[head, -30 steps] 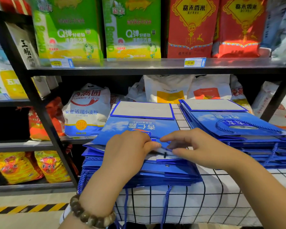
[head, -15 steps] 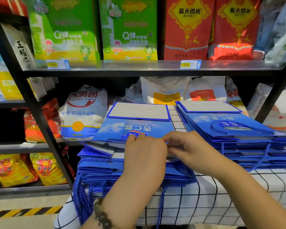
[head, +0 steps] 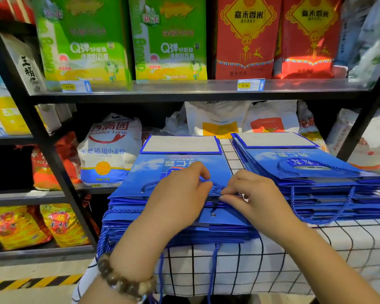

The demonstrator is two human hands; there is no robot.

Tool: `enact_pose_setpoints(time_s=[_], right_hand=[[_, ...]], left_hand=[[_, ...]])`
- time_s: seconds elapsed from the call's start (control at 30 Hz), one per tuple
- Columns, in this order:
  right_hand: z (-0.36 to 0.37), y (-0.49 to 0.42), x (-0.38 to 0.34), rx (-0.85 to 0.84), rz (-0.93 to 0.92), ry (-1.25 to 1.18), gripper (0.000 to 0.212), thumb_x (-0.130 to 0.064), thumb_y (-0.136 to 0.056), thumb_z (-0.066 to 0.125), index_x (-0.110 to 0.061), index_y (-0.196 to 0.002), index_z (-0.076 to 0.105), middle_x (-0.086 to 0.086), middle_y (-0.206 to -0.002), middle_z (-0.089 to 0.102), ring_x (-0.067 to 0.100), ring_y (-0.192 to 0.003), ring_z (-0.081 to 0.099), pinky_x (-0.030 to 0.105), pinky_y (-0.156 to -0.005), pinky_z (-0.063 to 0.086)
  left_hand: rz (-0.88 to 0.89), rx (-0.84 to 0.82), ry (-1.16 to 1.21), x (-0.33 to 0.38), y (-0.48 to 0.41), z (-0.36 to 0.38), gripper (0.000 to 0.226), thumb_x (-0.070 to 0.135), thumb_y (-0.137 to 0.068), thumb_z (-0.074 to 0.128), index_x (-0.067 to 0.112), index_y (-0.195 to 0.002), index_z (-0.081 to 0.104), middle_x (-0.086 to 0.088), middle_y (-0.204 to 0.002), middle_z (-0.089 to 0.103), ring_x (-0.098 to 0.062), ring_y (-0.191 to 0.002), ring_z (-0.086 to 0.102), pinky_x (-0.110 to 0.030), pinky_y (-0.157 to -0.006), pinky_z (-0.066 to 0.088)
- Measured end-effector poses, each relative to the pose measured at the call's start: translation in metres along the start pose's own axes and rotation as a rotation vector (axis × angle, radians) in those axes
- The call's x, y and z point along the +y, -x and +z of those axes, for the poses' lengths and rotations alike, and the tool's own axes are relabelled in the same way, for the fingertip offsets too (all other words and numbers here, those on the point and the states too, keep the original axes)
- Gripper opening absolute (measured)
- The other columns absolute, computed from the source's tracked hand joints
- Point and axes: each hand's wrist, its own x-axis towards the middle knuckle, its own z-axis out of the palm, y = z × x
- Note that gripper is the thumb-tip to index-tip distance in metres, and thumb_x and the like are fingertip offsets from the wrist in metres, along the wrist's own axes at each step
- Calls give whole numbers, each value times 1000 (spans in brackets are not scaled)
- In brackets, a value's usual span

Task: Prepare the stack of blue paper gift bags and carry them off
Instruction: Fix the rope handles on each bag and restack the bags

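My left hand (head: pixel 180 200) and right hand (head: pixel 257 200) together pinch one blue rope handle (head: pixel 214 184) atop one stack of flat blue paper gift bags (head: pixel 145 172); a second stack (head: pixel 338 194) lies right of it.

The light is bright and seems to fall from above the upper shelf (head: pixel 184 89), whose front edge shines pale. Just above it, to the right, a red bag (head: pixel 305 62) glows orange with glare. Directly beneath it the recess sits in deep shadow. Further below, my left hand (head: pixel 178 200) is smeared by motion blur. At its left end, the black post (head: pixel 46 150) leans with the wide lens.
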Motion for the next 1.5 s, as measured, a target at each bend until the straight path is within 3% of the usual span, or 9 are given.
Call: enact_pose_setpoints(time_s=[0.27,0.53,0.73,0.9,1.0,1.1,1.27,1.37,1.5], right_hand=[[7,8,2,53,-23,37,24,-44,-78,47,-28,-76,65,-13,-77,58,6,-72,52,35,-51,51],[9,9,1,29,-66,109,24,-45,-82,45,-29,-76,62,-15,-78,61,3,-72,53,30,-53,51],[-6,7,-4,25,366,331,61,-68,-79,44,-27,-124,50,-10,-114,56,11,-108,52,28,-78,44],[-10,-5,-8,86,428,14,42,-49,-77,63,-17,-104,68,-1,-92,69,14,-90,62,26,-78,49],[-12,-13,-16,254,383,-207,34,-30,-80,67,-17,-112,66,-10,-84,64,1,-79,59,6,-70,43],[-7,-18,-26,235,305,-457,50,-17,-82,66,-32,-127,51,-24,-100,61,-5,-95,61,12,-84,46],[-9,-20,-37,124,154,-470,58,-8,-87,59,-59,-102,36,-55,-90,49,-31,-101,43,-1,-87,36],[-10,-21,-40,288,142,-519,47,-27,-79,58,-54,-112,39,-33,-118,55,-20,-114,43,7,-96,36],[-7,-20,-40,326,246,-552,92,-50,-75,68,-38,-145,10,-26,-148,24,-11,-134,22,18,-113,23]], left_hand=[[-6,-172,85,3,-31,11,26,13,-85,59,29,-105,55,6,-89,65,-16,-90,59,-40,-87,48],[-55,127,-15,-8,-31,12,19,17,-92,51,27,-108,48,0,-94,64,-21,-85,52,-36,-73,45],[-45,-113,-184,-16,-15,1,35,48,-94,38,26,-115,56,3,-118,60,-19,-106,54,-32,-85,42],[-23,-175,-300,-14,-5,2,61,68,-78,49,32,-127,48,7,-127,56,-18,-114,52,-32,-90,44],[38,-69,-360,-9,-5,2,56,66,-80,50,32,-124,48,5,-120,60,-20,-108,53,-33,-83,45],[120,6,-363,-8,-7,2,55,66,-82,45,31,-123,44,3,-117,61,-23,-106,55,-35,-82,46],[178,54,-340,-10,-7,-7,44,53,-84,52,32,-122,42,2,-114,61,-23,-105,54,-32,-78,42],[196,192,-221,-11,-10,-14,18,39,-94,40,27,-99,53,-1,-93,63,-29,-91,54,-36,-69,40],[206,407,135,-5,-10,-25,28,24,-97,42,25,-70,52,6,-54,42,-17,-61,41,-30,-55,25]])
